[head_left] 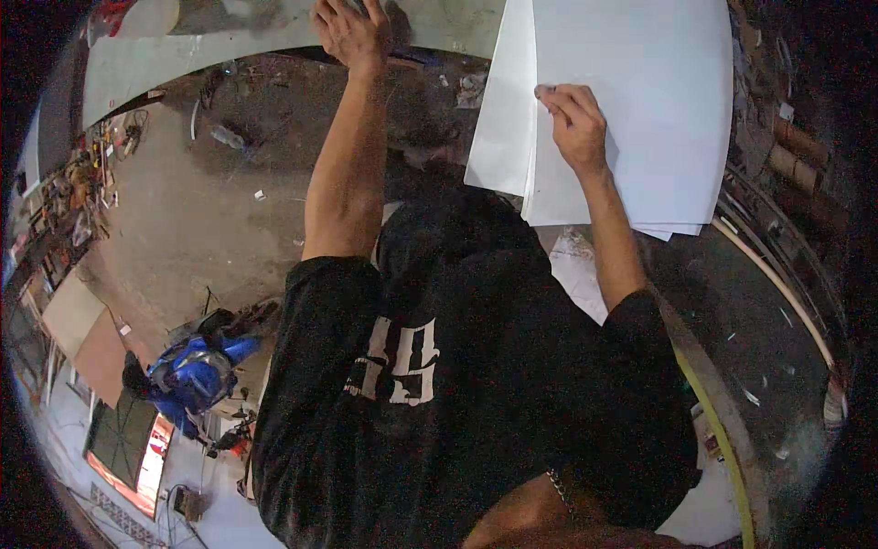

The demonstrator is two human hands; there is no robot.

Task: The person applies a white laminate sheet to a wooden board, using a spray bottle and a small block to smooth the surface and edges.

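Large white sheets [640, 119] lie stacked at the upper right, and their near edges hang over toward me. A narrower white sheet [498, 119] sticks out along the left side of the stack. My right hand [576, 123] is on the stack, with thumb and fingers pinched together at the sheet edge where the two meet. Farther left, my left hand [352, 35] rests on the pale tabletop [229, 59] near its front edge. Its fingers are apart and partly cut off by the top of the picture; I see nothing held in it.
A blue motorbike [197, 371] stands on the lower left of the floor. Tools and scraps [82, 192] crowd the left side. A clear plastic bottle [229, 137] lies on the floor. Long curved strips [777, 279] run along the right, and a white sheet [576, 270] lies below the stack.
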